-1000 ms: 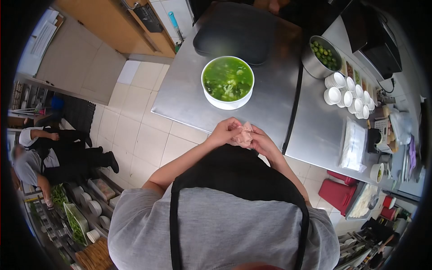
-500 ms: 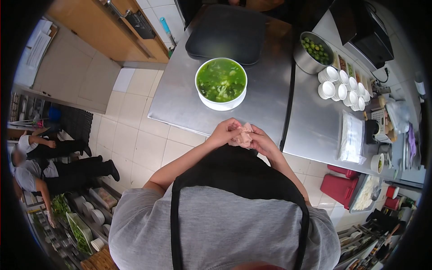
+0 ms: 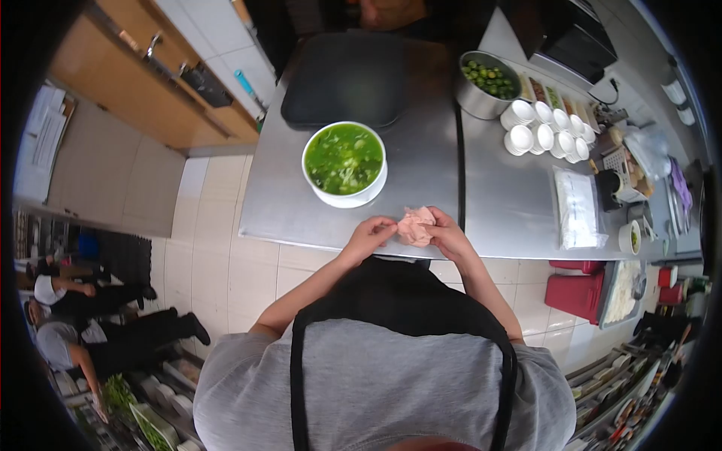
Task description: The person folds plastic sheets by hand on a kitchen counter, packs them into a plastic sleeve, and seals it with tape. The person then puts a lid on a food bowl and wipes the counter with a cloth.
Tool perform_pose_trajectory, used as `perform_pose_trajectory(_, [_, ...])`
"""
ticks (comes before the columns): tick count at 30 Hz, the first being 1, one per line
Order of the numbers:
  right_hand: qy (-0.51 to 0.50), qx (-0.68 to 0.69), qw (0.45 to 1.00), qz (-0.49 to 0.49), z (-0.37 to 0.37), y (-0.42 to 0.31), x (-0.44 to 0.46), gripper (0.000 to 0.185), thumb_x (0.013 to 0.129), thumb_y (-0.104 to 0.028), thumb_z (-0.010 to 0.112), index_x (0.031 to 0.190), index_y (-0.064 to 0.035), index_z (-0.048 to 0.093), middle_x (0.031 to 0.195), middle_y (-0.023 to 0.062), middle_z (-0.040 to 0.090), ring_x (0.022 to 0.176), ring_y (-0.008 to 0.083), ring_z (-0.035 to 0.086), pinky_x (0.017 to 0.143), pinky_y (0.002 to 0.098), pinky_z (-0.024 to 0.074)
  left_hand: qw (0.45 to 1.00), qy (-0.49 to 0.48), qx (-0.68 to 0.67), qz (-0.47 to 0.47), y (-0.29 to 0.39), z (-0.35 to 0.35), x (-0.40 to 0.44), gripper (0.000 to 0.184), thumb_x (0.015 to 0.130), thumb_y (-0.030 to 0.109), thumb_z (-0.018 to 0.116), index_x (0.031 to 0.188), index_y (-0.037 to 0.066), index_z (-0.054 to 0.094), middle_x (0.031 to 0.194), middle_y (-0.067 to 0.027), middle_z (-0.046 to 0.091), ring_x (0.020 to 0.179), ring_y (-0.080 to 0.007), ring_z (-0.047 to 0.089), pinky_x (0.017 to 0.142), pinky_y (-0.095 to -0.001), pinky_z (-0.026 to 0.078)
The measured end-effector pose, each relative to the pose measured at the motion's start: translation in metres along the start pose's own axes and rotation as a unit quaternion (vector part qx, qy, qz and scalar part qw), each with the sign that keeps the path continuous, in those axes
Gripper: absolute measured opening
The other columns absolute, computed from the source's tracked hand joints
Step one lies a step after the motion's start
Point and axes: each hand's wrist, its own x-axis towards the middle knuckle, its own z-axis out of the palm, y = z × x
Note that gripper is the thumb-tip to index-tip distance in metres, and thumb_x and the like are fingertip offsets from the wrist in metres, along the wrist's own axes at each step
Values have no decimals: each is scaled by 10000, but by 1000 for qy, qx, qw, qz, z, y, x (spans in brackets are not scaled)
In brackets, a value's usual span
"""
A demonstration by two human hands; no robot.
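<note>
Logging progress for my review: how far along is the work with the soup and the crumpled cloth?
Looks done: the bowl is filled with green soup and stands on a plate. In hand: the right hand holds the pink cloth, the left hand at its edge. Left, as I judge it: the cloth is not yet put down; anything further, I cannot tell.

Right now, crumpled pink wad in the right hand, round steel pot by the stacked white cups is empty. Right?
No, the round steel pot isn't empty: the head view shows small round green pieces in it. The crumpled pink wad is in the right hand; the pot is by the stacked white cups.
</note>
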Motion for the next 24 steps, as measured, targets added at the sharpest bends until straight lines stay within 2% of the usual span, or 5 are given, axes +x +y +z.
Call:
perform_pose_trajectory(4, [57, -29, 994, -92, -28, -30, -17, 219, 785, 16, 514, 992, -56, 521, 940, 40, 577, 857, 126, 566, 719, 261, 469, 998, -40, 41, -23, -8, 15, 11, 242, 819, 243, 575, 950, 40, 583, 784, -10, 565, 701, -76, 511, 612, -221, 443])
perform_pose_trajectory(11, [189, -42, 962, -191, -87, -91, -57, 298, 733, 66, 474, 1004, -47, 529, 894, 12, 572, 756, 90, 552, 609, 216, 438, 994, -80, 77, 2, -6, 47, 27, 255, 824, 251, 565, 969, 42, 572, 814, -25, 576, 714, -102, 536, 629, -240, 449])
perform_pose_trajectory(16, [225, -43, 942, -245, -164, -129, -95, 313, 729, 66, 466, 1006, -60, 536, 871, -2, 567, 719, 60, 525, 569, 188, 401, 992, -44, 120, 0, -17, 98, 55, 237, 815, 234, 577, 946, 36, 580, 781, -30, 584, 686, -97, 536, 598, -238, 448])
perform_pose_trajectory(21, [327, -125, 893, -284, -229, -168, -153, 323, 730, 42, 503, 1043, -34, 490, 854, 46, 571, 707, 85, 522, 588, 204, 414, 992, -19, 127, -18, -50, 149, 78, 199, 804, 207, 587, 902, 35, 595, 715, -24, 592, 605, -86, 524, 537, -224, 435])
perform_pose_trajectory(24, [356, -148, 871, -305, -304, -182, -173, 333, 734, 33, 517, 1059, -25, 468, 838, 67, 575, 714, 103, 530, 603, 220, 427, 981, 54, 183, 21, -62, 167, 85, 186, 802, 195, 587, 881, 28, 596, 682, -26, 590, 566, -84, 524, 518, -218, 437])
